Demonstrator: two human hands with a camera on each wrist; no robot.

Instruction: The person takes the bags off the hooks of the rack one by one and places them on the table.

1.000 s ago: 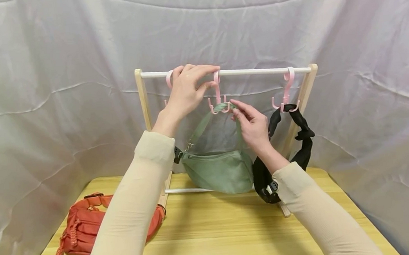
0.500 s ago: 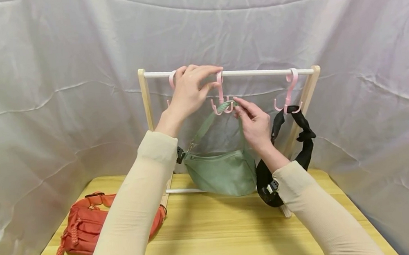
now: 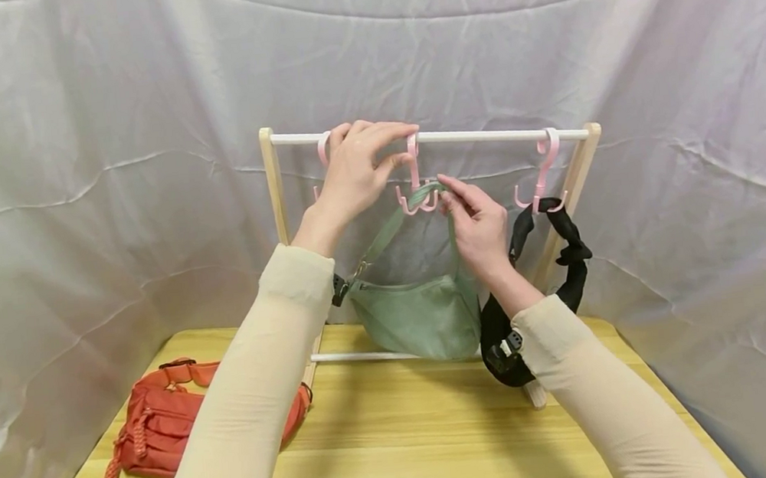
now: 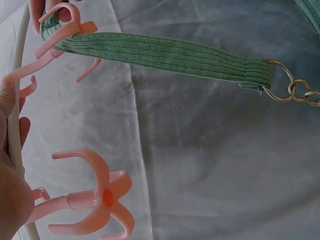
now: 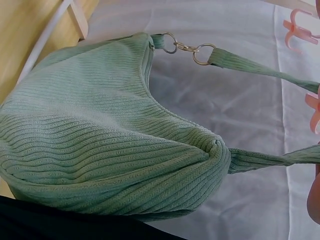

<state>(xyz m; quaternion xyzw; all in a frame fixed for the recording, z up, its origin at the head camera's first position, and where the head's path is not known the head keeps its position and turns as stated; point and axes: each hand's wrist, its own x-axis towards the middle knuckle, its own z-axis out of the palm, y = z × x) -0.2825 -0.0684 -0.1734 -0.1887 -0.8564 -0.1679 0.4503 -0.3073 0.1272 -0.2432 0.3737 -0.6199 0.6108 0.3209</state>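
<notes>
In the head view my left hand [image 3: 362,168] pinches the middle pink hook [image 3: 413,161] where it loops over the white rod, thumb in front of the hook's neck. The right hand [image 3: 481,229] pinches the green strap [image 3: 389,232] just right of that hook's prongs. This strap passes over the prongs, and the ribbed green shoulder bag [image 3: 418,319] hangs below it. Gold rings [image 4: 292,90] join the strap to the bag, as the left wrist view shows. The bag's corduroy side [image 5: 100,115] fills much of the right wrist view.
Another pink hook [image 3: 545,162] carries a black strap-like bag [image 3: 570,282] at the rack's right. A further hook [image 4: 95,200] is beside my left hand. On the wooden table [image 3: 390,461], a red bag [image 3: 159,430] lies left. The rack's wooden posts [image 3: 273,188] flank the rod.
My right hand has risen slightly with the strap, and the green bag has shifted a little. The left hand stays at the same hook; the whole head view has moved slightly.
</notes>
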